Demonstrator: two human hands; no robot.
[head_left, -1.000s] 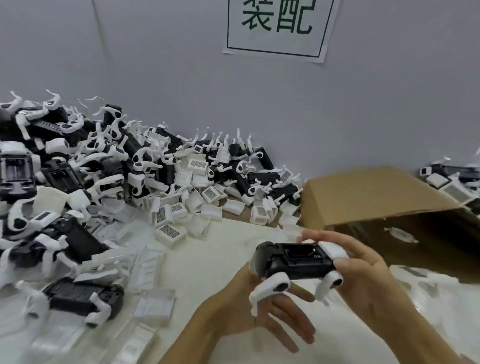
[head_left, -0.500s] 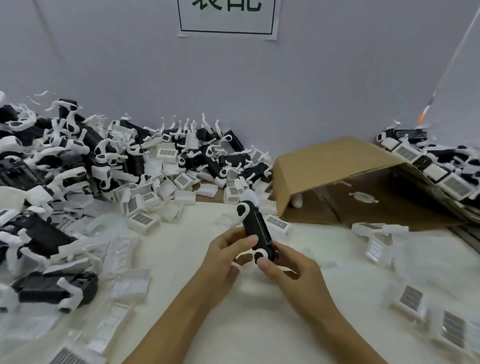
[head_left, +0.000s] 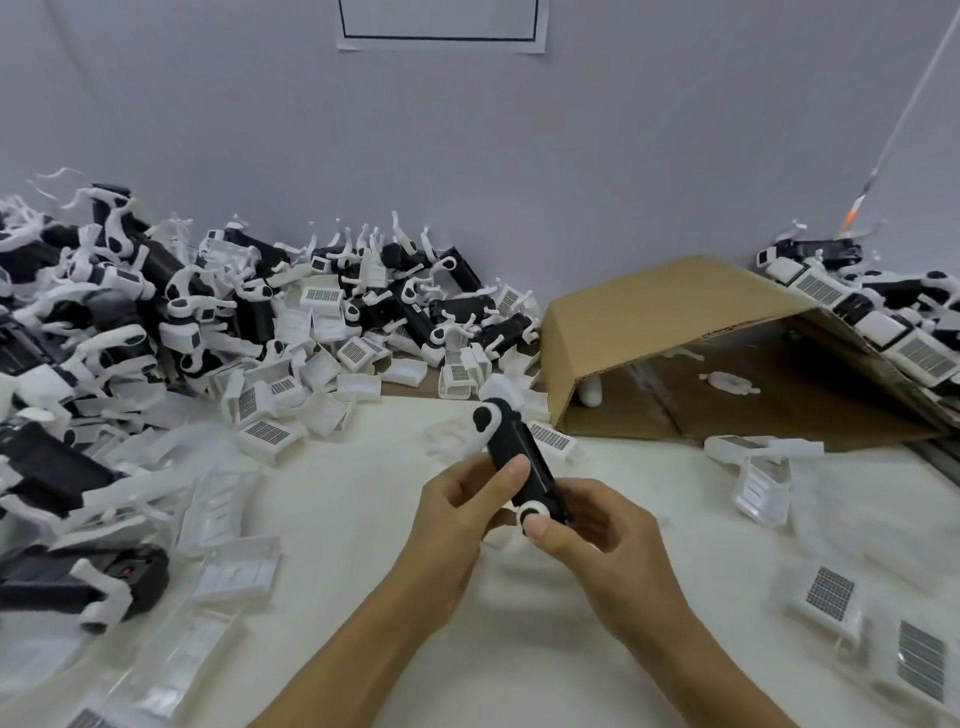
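**Black Part Held Over Open Table**

Both hands gripped the black part (head_left: 511, 457), left hand (head_left: 462, 512) around its middle, right hand (head_left: 587, 530) pinching its near white end. White table (head_left: 363, 519) lay bare beneath; the parts pile (head_left: 182, 322) crowded left, the cardboard box (head_left: 675, 322) right.

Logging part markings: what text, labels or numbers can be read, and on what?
No text is readable.
Wall sign: only blank lower part and frame line show.
White parts' grid labels: patterns, too blurred.
Cardboard box: edge print too blurred.
Held black part: no marking seen.
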